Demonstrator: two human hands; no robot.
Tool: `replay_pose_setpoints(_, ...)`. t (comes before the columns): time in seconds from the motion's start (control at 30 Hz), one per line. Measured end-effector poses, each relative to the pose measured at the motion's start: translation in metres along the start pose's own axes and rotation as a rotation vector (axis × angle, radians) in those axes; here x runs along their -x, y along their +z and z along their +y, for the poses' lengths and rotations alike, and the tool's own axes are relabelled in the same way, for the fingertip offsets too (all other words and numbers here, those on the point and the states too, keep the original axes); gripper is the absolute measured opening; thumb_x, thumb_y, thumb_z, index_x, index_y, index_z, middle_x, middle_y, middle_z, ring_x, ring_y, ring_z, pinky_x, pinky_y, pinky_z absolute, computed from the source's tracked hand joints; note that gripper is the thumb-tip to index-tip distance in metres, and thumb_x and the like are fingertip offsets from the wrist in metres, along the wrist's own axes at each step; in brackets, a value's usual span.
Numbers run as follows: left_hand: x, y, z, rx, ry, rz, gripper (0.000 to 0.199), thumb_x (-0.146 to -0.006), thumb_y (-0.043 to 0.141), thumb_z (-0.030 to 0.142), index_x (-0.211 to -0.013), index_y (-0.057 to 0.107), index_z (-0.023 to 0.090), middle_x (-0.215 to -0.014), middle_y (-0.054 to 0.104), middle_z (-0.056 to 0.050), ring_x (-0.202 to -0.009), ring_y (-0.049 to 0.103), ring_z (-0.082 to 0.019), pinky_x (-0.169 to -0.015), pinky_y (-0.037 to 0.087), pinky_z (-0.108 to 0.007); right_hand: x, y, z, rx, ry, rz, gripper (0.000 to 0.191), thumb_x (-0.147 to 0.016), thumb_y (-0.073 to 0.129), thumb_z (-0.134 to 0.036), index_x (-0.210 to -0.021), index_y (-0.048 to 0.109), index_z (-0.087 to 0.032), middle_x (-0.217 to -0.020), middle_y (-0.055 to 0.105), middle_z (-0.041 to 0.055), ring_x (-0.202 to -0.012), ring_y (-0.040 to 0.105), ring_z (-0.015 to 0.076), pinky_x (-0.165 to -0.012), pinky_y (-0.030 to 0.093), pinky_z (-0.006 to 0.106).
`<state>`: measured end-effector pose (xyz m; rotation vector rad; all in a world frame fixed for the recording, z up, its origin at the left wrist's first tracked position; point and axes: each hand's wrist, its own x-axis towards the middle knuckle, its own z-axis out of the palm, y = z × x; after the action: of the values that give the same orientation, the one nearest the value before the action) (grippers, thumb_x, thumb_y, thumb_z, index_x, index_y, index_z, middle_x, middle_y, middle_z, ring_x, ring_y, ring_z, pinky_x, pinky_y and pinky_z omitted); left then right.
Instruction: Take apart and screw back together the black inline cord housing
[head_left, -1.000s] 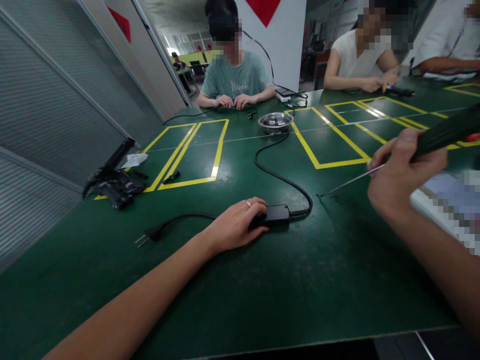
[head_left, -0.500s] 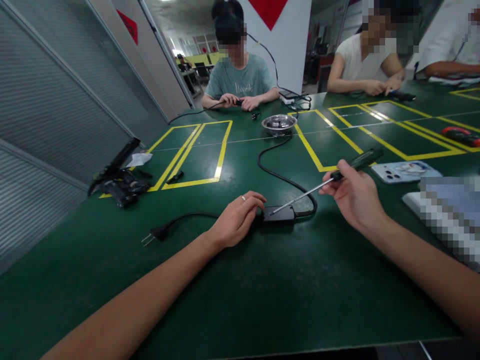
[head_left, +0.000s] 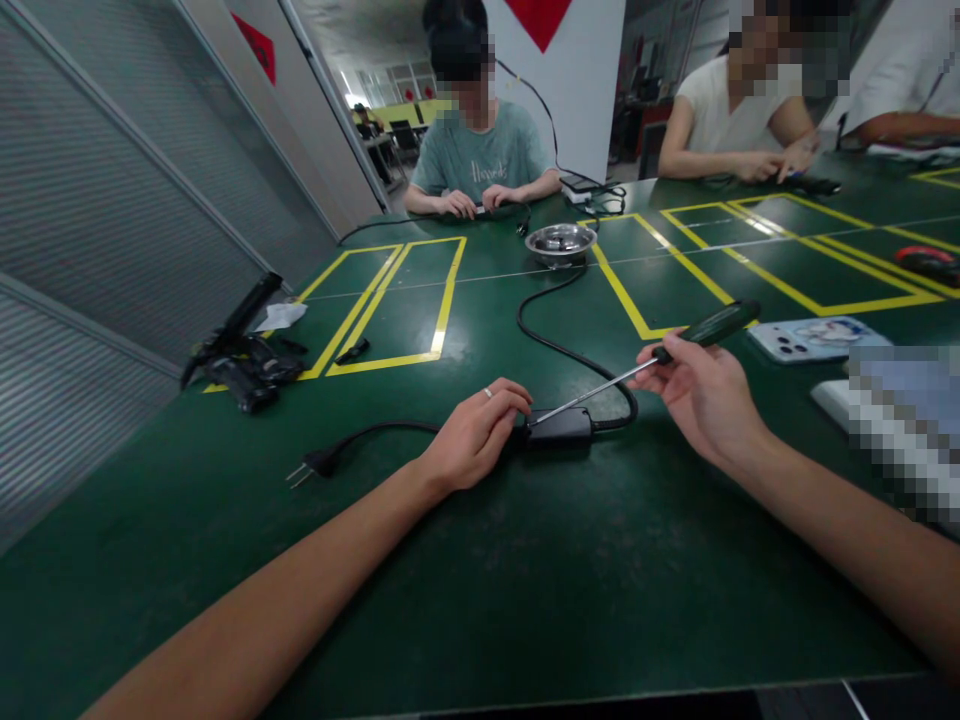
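Observation:
A black power adapter (head_left: 564, 428) lies on the green table in front of me, a cord leaving each end. My left hand (head_left: 478, 436) is closed over its left end; the fingertips on the far side are partly hidden. In my right hand (head_left: 701, 392) is a screwdriver (head_left: 716, 326) with a dark green handle, its fingers wrapped round the handle near the shaft. The metal shaft slants down to the left, its tip at the adapter's left end beside my left fingers. A two-pin plug (head_left: 321, 463) ends the left cord.
A metal bowl (head_left: 561, 242) with small dark things stands beyond the right cord. Black parts (head_left: 251, 375) are heaped at the left. A phone (head_left: 817, 338) and a blurred pile (head_left: 892, 420) lie at the right. Across the table sit several people, one in a green shirt (head_left: 480, 155).
The screwdriver tip has shifted left along the adapter to its left end, and my right hand has moved slightly left. My left hand stays on the adapter.

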<state>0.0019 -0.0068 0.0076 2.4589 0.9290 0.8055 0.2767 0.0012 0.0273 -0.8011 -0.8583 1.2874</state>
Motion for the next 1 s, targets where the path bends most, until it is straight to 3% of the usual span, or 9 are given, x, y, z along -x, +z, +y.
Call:
replay_pose_setpoints(0.33, 0.0024, -0.0009, 0.0011, 0.013, 0.022, 0.031, 0.021, -0.096, 0.033, 0.017, -0.100, 0.053, 0.017, -0.106, 0.056, -0.009, -0.098, 0.055, -0.019, -0.089, 0.045, -0.036, 0.0002, 0.0004, -0.0029, 0.045, -0.039, -0.017, 0.005, -0.084, 0.060, -0.024, -0.085, 0.056, -0.021, -0.074, 0.064, -0.0003, -0.062, 0.063, 0.0126, -0.063, 0.057, 0.028)
replay_pose_setpoints(0.57, 0.0016, 0.0031, 0.0002, -0.036, 0.075, -0.001, 0.016, -0.088, 0.054, 0.022, -0.103, 0.057, 0.018, -0.105, 0.059, -0.009, -0.095, 0.058, -0.019, -0.085, 0.050, -0.036, 0.0022, 0.0022, -0.0035, 0.066, -0.021, -0.033, 0.008, -0.083, 0.062, -0.026, -0.087, 0.057, -0.022, -0.076, 0.065, -0.0003, -0.064, 0.064, 0.0127, -0.064, 0.058, 0.027)
replay_pose_setpoints(1.0, 0.0000, 0.0006, 0.0038, -0.016, 0.054, -0.019, 0.005, -0.085, 0.053, 0.019, -0.090, 0.052, 0.018, -0.107, 0.056, -0.009, -0.096, 0.057, -0.019, -0.085, 0.048, -0.036, -0.0031, -0.0023, -0.0054, 0.034, -0.037, 0.016, 0.008, -0.083, 0.062, -0.025, -0.085, 0.056, -0.020, -0.073, 0.064, 0.0003, -0.062, 0.062, 0.0126, -0.061, 0.056, 0.027)
